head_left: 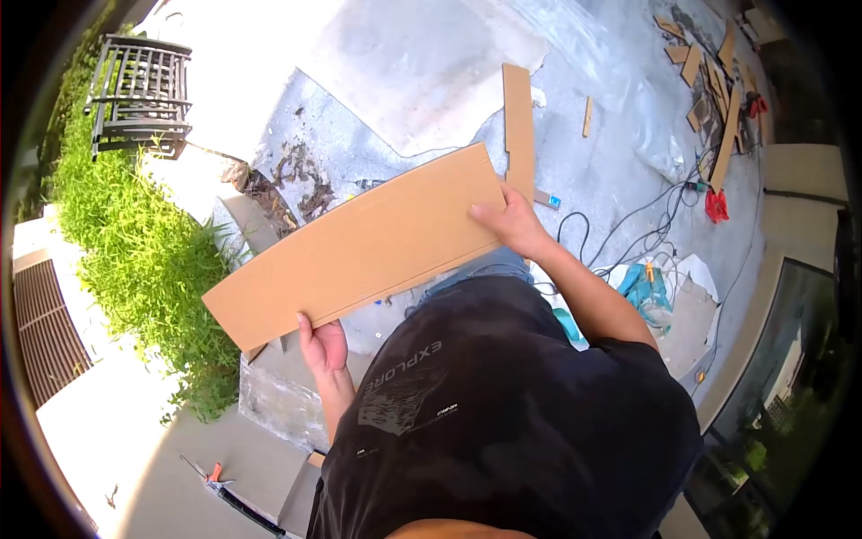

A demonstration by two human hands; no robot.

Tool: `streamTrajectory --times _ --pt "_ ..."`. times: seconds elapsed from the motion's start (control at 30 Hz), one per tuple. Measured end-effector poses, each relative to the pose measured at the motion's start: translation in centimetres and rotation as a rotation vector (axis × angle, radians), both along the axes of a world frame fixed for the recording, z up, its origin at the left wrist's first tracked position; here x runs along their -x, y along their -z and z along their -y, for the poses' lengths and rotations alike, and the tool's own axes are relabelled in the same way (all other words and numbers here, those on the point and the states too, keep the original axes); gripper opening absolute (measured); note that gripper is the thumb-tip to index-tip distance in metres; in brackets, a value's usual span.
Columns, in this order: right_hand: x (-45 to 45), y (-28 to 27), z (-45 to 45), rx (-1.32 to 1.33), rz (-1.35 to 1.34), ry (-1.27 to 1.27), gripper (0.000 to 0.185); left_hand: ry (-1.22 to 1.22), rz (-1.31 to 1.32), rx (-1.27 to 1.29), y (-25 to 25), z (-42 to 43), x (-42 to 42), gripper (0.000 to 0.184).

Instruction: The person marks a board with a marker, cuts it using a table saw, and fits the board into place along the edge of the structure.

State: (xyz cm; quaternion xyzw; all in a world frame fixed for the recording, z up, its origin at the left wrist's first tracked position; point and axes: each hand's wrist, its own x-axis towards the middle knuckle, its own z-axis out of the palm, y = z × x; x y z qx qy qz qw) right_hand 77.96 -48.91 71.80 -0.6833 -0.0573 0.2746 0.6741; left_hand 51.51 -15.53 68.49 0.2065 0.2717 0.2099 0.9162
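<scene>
Right hand (516,223) clamps one end of tan board (359,247); left hand (325,349) half-closed, apparently pinching its near edge, fingertips hidden. Weak left pinch could let it tip.

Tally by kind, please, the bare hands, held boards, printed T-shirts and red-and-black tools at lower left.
Bare hands: 2 (left hand, right hand)
Held tan board: 1
Black printed T-shirt: 1
Red-and-black tool: 1
Total: 5
</scene>
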Motion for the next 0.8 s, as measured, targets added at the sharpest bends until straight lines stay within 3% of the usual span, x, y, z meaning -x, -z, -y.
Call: streamTrajectory --times 0.13,0.2,0.37,0.57,0.8 --pt "-15.0 -2.5 5.1 0.029 -0.004 0.034 0.05 0.007 0.025 -0.037 -1.6 6.6 -14.3 0.049" --pt "-21.0 -5.2 8.6 0.035 -0.063 -0.003 0.059 0.011 0.036 0.01 -1.9 9.2 -20.3 0.047" --pt "-33.9 -6.2 16.3 0.152 -0.025 0.02 0.057 0.084 0.009 0.073 -2.3 14.4 -34.8 0.045" --pt "-44.3 -7.1 19.1 0.038 -0.044 0.209 0.058 0.253 0.121 0.004 -3.7 14.0 -50.0 0.048" --pt "-59.8 -5.8 19.5 0.086 0.017 0.383 0.061 0.426 0.176 0.082 -0.2 11.9 -73.3 0.053"
